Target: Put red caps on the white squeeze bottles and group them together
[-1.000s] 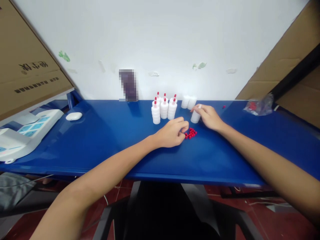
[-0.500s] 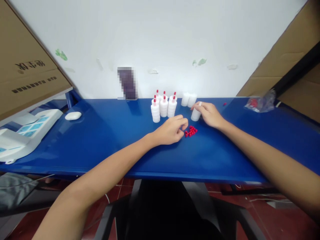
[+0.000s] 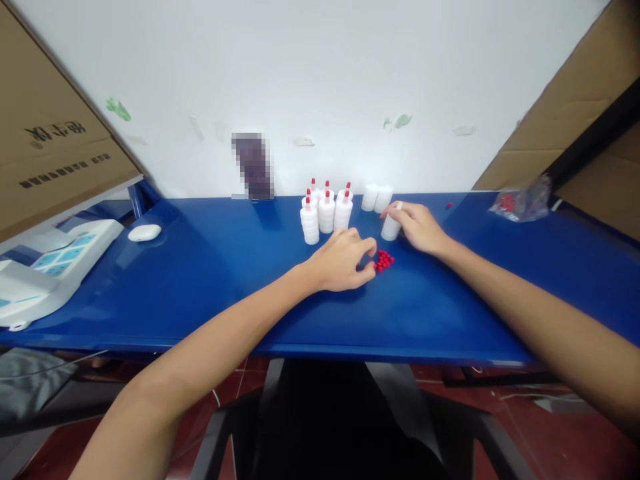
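Beside a small pile of red caps [image 3: 385,261] is my left hand [image 3: 345,261]. Its thumb and forefinger are apart at the pile's left edge, and no object shows between them. My right hand [image 3: 417,225] is closed around the upper part of a white bottle [image 3: 391,230], which stands on the table slightly tilted. Several white squeeze bottles [image 3: 327,216] with red-capped nozzles are grouped upright behind my left hand. Two white bottles [image 3: 376,198] without red tips stand by the wall.
A clear plastic bag [image 3: 521,203] with red pieces lies at the far right of the blue table [image 3: 200,287]. One loose red cap [image 3: 449,206] is near the wall. On the left are a white case [image 3: 145,233], a power strip [image 3: 63,263] and a cardboard box [image 3: 55,127].
My left thumb and forefinger have spread apart and shifted slightly closer to the red caps. My right hand stays on the white bottle.
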{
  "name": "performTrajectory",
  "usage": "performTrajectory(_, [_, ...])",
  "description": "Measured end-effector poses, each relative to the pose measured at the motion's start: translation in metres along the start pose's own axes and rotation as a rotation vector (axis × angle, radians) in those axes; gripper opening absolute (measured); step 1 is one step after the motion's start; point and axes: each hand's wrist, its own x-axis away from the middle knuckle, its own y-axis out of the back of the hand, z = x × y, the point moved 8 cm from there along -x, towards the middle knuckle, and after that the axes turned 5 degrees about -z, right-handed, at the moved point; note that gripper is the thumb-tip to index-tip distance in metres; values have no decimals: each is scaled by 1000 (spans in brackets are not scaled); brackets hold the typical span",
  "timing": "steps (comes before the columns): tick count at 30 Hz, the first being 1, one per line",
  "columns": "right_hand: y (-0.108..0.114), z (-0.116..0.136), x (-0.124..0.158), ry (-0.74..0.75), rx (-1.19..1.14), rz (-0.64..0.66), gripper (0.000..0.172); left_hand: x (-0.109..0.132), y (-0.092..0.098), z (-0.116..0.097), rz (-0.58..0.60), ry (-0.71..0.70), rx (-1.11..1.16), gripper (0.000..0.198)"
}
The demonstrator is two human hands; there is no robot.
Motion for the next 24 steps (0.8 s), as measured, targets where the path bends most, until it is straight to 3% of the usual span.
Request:
performTrajectory(7, [-1,6,1,-6,-8,3,37,-6,-14,-8,151,40,-305,50])
performTrajectory(24, [-5,8,1,16,1,26,38,-10,-17,-10,184,13,-273,36])
